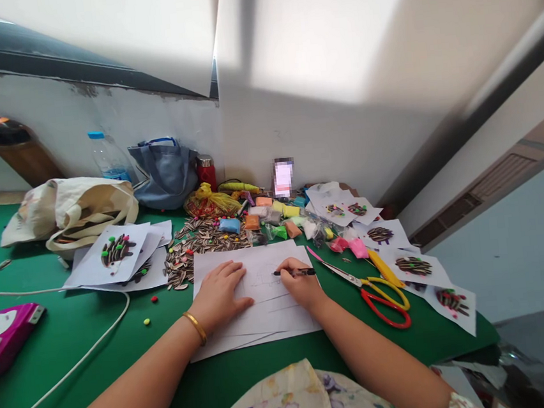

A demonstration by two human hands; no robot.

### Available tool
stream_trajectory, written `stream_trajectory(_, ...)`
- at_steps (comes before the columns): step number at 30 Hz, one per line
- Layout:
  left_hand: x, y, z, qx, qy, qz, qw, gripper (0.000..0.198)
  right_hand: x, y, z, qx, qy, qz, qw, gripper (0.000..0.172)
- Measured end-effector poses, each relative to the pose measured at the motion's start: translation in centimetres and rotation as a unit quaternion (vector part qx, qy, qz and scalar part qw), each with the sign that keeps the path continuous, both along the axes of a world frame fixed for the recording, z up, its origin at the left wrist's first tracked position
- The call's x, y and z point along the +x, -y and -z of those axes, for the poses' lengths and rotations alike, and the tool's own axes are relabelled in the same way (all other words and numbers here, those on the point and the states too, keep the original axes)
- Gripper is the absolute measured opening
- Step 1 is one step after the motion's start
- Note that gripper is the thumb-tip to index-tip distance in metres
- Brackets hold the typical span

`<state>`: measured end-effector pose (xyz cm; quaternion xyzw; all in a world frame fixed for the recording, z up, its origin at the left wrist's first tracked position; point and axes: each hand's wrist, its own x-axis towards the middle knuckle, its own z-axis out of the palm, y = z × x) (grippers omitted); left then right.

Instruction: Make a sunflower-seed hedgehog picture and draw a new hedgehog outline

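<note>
White paper sheets (pixel 259 324) lie stacked in front of me on the green table. My left hand (pixel 223 292) rests flat on the left part of the top sheet, fingers spread, a gold bangle on the wrist. In my right hand (pixel 304 287) a black pen (pixel 302 271) is gripped, its tip at the paper. Faint pencil-thin lines of a drawing (pixel 263 276) show between the two hands. Just right of the paper lie scissors (pixel 356 280) with one yellow and one red handle, beside a yellow tool (pixel 385 269) that may be a cutter.
Behind the paper lie sunflower seeds (pixel 199 246) and several bagged clay pieces (pixel 282 212). Finished seed pictures (pixel 415 266) lie to the right, others (pixel 117 251) to the left. A phone (pixel 283 177) stands at the wall. A white cable (pixel 75 361) crosses the left side near a purple power strip (pixel 10 338).
</note>
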<state>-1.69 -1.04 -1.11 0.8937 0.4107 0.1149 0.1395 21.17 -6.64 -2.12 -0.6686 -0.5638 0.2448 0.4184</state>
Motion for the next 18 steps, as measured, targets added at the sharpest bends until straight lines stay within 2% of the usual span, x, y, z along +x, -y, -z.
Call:
stream_trajectory(12, -0.05, -0.03, 0.12, -0.003, 0.005, -0.001, 1.000, 0.067, 0.68, -0.41, 0.47, 0.013, -0.008, 0.017, 1.000, 0.016)
stream_trajectory(18, -0.05, 0.00, 0.19, -0.006, 0.009, -0.003, 1.000, 0.066, 0.63, -0.35, 0.43, 0.015, 0.006, 0.001, 1.000, 0.017)
